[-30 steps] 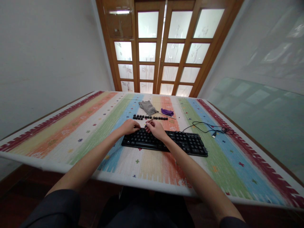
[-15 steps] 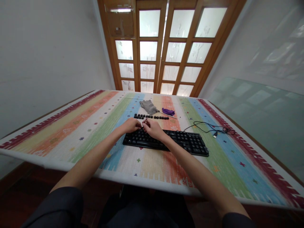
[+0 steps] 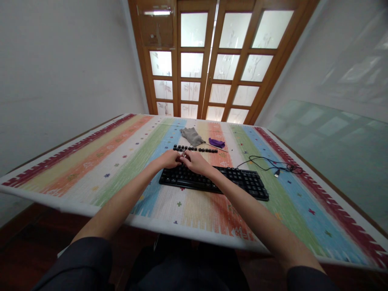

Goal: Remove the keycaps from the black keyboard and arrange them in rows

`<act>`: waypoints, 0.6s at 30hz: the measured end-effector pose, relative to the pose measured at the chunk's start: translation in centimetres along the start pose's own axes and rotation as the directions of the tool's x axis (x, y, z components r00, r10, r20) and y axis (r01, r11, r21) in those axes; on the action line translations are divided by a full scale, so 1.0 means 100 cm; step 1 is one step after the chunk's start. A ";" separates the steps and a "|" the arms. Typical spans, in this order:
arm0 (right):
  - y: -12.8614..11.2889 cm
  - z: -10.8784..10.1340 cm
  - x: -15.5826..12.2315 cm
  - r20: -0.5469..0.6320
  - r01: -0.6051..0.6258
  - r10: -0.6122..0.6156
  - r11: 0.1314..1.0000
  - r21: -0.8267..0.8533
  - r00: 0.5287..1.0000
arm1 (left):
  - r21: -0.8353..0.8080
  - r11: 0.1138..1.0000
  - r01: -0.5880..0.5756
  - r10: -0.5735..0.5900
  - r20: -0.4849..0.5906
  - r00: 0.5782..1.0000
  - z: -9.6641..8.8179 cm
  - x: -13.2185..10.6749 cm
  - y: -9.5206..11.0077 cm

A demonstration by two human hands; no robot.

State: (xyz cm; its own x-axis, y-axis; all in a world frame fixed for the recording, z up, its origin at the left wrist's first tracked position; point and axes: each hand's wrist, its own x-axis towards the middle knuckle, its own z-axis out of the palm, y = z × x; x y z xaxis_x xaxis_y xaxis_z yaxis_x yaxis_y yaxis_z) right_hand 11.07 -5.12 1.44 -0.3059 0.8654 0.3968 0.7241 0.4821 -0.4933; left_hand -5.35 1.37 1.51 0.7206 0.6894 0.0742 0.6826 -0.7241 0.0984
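Note:
A black keyboard (image 3: 239,182) lies on the striped tablecloth (image 3: 91,169) in the middle of the table. My left hand (image 3: 169,159) and my right hand (image 3: 195,161) meet over its upper left part, fingers curled together. Something small and pale shows between the fingertips; I cannot make out what it is. A row of loose black keycaps (image 3: 195,149) lies just behind the keyboard. A thin stick (image 3: 216,147) lies by the keycaps.
A grey cloth (image 3: 192,136) and a purple cloth (image 3: 217,142) lie behind the keycaps. The keyboard's black cable (image 3: 266,163) with a USB plug coils at the right. Wooden glazed doors (image 3: 212,60) stand beyond the table.
Both hands have drawn closer together until the fingertips touch over the keyboard's top left rows. The view has shifted slightly.

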 end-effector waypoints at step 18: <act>-0.004 -0.010 0.008 0.043 -0.011 0.014 0.997 -0.076 0.999 | -0.050 0.999 0.022 -0.020 0.037 0.999 -0.002 -0.003 0.003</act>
State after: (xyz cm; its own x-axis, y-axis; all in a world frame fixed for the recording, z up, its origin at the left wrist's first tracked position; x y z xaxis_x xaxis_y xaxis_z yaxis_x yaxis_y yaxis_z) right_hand 11.16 -4.78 2.77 -0.3219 0.8773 0.3559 0.7724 0.4607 -0.4371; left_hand -5.39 1.01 1.72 0.7105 0.7028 0.0351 0.6916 -0.7066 0.1494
